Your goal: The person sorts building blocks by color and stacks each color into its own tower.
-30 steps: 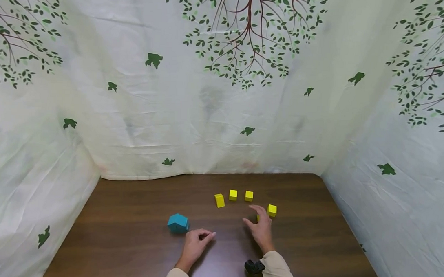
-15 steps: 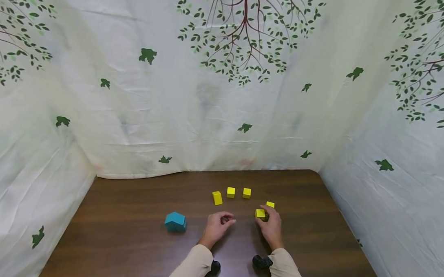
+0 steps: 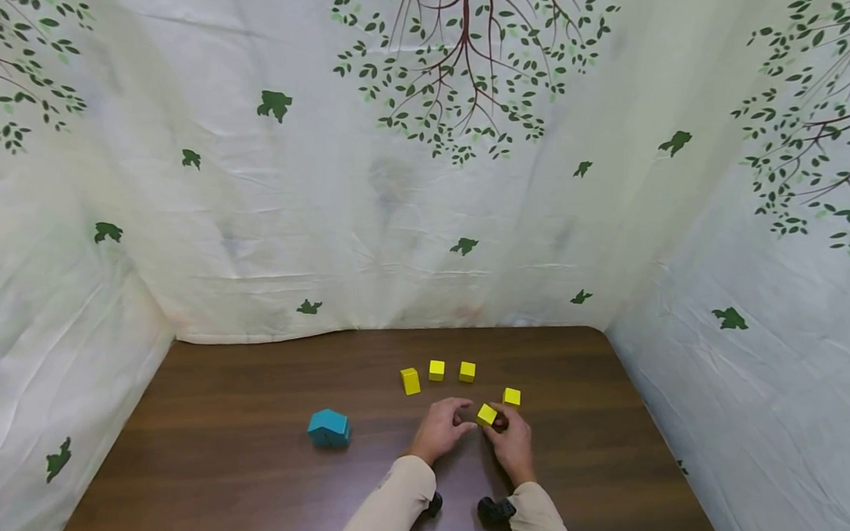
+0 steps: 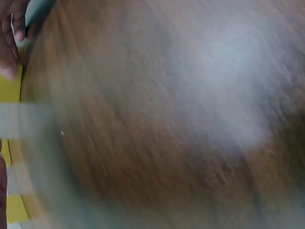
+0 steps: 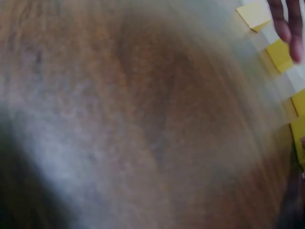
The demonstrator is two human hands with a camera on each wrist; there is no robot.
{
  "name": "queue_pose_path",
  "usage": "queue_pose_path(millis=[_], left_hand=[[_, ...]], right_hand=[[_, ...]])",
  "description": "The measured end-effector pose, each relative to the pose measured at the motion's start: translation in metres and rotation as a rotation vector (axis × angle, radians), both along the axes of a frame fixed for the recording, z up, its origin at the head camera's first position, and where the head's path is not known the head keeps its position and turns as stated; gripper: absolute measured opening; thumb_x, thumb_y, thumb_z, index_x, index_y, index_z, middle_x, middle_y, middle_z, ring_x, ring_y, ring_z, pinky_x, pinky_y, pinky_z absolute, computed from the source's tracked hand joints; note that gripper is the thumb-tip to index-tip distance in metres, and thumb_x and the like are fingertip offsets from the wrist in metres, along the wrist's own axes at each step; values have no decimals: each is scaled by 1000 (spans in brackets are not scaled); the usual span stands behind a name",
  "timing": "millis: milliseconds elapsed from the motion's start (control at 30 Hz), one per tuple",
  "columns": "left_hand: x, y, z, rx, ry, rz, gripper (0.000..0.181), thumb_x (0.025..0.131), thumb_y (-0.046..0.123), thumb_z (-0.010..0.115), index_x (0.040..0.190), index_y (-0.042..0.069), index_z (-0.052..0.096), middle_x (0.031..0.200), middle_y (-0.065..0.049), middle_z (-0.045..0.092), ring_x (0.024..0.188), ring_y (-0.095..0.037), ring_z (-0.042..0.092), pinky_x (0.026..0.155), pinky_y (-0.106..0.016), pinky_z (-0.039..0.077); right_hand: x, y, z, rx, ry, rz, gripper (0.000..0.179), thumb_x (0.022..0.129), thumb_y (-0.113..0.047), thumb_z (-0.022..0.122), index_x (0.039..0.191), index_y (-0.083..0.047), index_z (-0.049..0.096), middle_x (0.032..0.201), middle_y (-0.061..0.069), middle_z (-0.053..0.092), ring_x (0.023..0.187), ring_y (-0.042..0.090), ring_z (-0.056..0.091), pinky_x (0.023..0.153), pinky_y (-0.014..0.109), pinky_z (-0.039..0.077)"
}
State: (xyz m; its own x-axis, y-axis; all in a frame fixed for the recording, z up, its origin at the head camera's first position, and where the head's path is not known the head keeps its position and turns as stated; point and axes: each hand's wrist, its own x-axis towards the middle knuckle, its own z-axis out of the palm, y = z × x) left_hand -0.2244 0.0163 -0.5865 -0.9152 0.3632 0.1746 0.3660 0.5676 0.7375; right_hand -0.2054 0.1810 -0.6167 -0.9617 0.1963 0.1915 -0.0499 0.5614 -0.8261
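A small yellow cube sits tilted between the thumb and fingers of my right hand, which pinches it from the right. My left hand faces it from the left, thumb and fingers apart and curved, with nothing between them and a small gap to the cube. Just behind the right fingers is another yellow cube. In the left wrist view, right-hand fingertips touch the held cube at the left edge. The right wrist view catches left-hand fingers at the upper right, near yellow cubes.
Farther back on the brown wooden table stand a taller-looking yellow block and two yellow cubes, one left and one right. A blue house-shaped block is at the left. White leaf-printed cloth walls the table.
My right hand has closed on the nearer yellow cube, tilted it and brought it slightly left. My left hand has moved right, from beside the blue block to near that cube.
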Motion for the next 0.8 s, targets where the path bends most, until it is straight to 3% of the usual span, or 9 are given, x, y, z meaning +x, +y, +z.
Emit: queue_pose_path(millis=[233, 567, 800], left_hand=[[1, 10, 3, -44, -43, -37, 39, 82, 14, 77, 118, 2, 66, 102, -10, 67, 74, -15, 58, 67, -25, 48], [2, 8, -2, -19, -59, -38, 36, 83, 10, 75, 116, -1, 65, 106, -13, 65, 67, -9, 55, 62, -22, 48], [2, 3, -5, -2, -79, -9, 36, 84, 9, 74, 117, 0, 64, 107, -13, 65, 64, -6, 51, 60, -21, 46]], right_hand=[[-2, -3, -4, -30, -5, 5, 37, 73, 6, 78, 108, 1, 68, 84, 10, 65, 79, 22, 59, 69, 31, 48], [1, -1, -5, -75, -48, 55, 36, 76, -1, 80, 110, 0, 69, 88, 8, 65, 79, 20, 58, 71, 29, 49], [2, -2, -5, -123, -20, 134, 35, 76, -3, 80, 109, 1, 69, 89, 10, 67, 78, 20, 60, 70, 26, 50]])
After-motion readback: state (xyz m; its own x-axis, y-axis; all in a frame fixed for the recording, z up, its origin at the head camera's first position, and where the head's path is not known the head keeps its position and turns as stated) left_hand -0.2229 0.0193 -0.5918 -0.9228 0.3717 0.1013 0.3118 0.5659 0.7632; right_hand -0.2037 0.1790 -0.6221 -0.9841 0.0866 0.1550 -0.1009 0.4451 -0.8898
